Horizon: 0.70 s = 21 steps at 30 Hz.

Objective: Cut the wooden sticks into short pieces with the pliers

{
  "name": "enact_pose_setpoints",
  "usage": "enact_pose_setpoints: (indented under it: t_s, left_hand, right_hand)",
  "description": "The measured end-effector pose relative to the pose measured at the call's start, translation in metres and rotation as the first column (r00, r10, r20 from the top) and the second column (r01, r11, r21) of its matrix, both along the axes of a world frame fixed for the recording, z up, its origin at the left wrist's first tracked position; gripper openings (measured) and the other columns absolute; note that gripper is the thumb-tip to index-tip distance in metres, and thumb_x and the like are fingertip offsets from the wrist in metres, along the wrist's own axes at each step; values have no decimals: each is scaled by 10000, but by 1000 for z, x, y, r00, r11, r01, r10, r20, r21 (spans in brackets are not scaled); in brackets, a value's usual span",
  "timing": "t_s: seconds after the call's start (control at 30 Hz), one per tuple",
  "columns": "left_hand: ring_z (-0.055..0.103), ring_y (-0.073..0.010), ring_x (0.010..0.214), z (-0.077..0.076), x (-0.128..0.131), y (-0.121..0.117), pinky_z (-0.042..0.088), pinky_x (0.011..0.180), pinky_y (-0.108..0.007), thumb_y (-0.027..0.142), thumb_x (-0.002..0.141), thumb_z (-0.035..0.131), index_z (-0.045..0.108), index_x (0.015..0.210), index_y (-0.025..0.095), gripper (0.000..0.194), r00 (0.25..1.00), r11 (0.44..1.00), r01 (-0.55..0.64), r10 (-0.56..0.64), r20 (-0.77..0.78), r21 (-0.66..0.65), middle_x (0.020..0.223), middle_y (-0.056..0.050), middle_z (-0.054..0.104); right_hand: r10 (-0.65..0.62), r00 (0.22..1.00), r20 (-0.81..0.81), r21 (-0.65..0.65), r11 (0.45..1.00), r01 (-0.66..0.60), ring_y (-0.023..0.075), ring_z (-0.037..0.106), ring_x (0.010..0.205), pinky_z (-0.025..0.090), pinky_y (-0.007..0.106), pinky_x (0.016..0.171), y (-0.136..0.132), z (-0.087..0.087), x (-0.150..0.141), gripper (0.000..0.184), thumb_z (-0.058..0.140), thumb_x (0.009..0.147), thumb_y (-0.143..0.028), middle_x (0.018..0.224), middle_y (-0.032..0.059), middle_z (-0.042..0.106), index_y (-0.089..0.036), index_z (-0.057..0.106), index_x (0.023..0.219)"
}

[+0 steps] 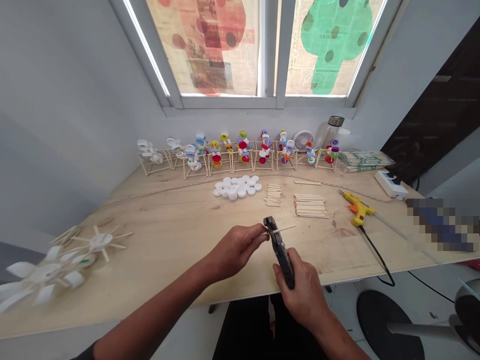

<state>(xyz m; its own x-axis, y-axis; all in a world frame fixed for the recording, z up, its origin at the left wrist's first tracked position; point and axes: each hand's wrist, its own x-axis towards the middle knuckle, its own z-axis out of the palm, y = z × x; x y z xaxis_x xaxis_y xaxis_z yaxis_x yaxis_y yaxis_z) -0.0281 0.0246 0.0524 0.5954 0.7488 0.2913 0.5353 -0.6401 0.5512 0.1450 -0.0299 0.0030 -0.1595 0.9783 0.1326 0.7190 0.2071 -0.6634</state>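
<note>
My left hand (236, 247) pinches a thin wooden stick (283, 229) at one end, above the plywood table (168, 225). My right hand (300, 295) grips black pliers (279, 250), whose jaws close around the stick right next to my left fingertips. Beyond my hands lie a pile of white plastic bottle caps (236, 186) and two stacks of cut wooden sticks (273, 194) (310, 205). A yellow hot glue gun (358, 210) rests to the right of my hands, and its black cord trails over the table's front edge.
Along the wall stands a row of stick-and-cap models (240, 152), next to a small fan (303, 140) and a glass bottle (332, 132). White pinwheel assemblies (48, 270) lie at the left, a power strip (390, 185) at the back right, and a black stool (386, 325) stands below right.
</note>
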Motion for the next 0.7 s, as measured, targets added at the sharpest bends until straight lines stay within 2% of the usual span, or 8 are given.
enact_pose_setpoints:
  t_s: [0.07, 0.17, 0.23, 0.3, 0.4, 0.5, 0.63, 0.7]
  left_hand:
    - [444, -81, 526, -10, 3, 0, 323, 506, -189, 209, 892, 346, 488, 809, 160, 172, 993, 971, -112, 119, -23, 213, 617, 25, 499]
    - [426, -84, 507, -23, 7, -2, 297, 486, -196, 170, 864, 399, 517, 890, 152, 122, 969, 825, -215, 248, 7, 523, 591, 24, 480]
    - [388, -81, 473, -27, 8, -2, 263, 462, -204, 146, 847, 419, 529, 871, 149, 112, 961, 750, -218, 275, 4, 625, 547, 37, 433]
    - [371, -78, 457, -29, 9, -3, 247, 450, -207, 125, 839, 419, 532, 851, 147, 116, 963, 726, -199, 271, -7, 658, 528, 42, 415]
    - [382, -75, 457, -29, 9, -5, 266, 452, -196, 108, 842, 404, 525, 869, 142, 128, 970, 751, -183, 243, -7, 635, 527, 43, 427]
    - [426, -74, 476, -27, 9, -9, 306, 470, -180, 123, 855, 395, 516, 882, 146, 126, 976, 817, -189, 219, 11, 545, 549, 38, 473]
    - [478, -82, 524, -20, 10, -14, 359, 516, -179, 167, 875, 353, 515, 889, 158, 162, 983, 931, -184, 171, 69, 314, 628, 13, 545]
    - [460, -81, 520, -14, 10, -16, 357, 516, -183, 190, 879, 346, 511, 876, 167, 167, 981, 970, -175, 159, 107, 166, 645, 13, 543]
  right_hand:
    - [-6, 999, -34, -52, 999, 5, 156, 509, 502, 286, 235, 492, 2, 1, -1, 127, 432, 819, -317, 546, -41, 508, -223, 387, 748]
    - [3, 995, -103, -119, 993, -15, 152, 518, 530, 313, 234, 511, 2, 4, -2, 121, 436, 820, -318, 579, -34, 531, -219, 414, 752]
    - [13, 991, -137, -137, 990, -32, 151, 521, 544, 325, 234, 522, 1, 6, -2, 100, 442, 815, -307, 600, -32, 542, -218, 429, 770]
    - [20, 987, -161, -136, 990, -42, 149, 528, 561, 336, 234, 537, -1, 7, -1, 79, 449, 809, -291, 631, -28, 558, -217, 432, 788]
    - [27, 986, -166, -118, 992, -47, 148, 528, 566, 340, 232, 544, -5, 7, 0, 71, 452, 804, -277, 633, -31, 553, -218, 418, 786]
    - [24, 990, -137, -94, 995, -37, 147, 512, 545, 331, 230, 529, -6, 6, 0, 76, 453, 802, -278, 600, -41, 524, -221, 408, 780]
    - [16, 994, -107, -73, 997, -24, 156, 524, 555, 328, 231, 526, -7, 7, 1, 66, 456, 797, -276, 614, -32, 541, -220, 426, 814]
    - [18, 995, -94, -62, 998, -24, 159, 526, 555, 327, 231, 523, -8, 7, 1, 63, 454, 795, -272, 618, -29, 546, -219, 426, 815]
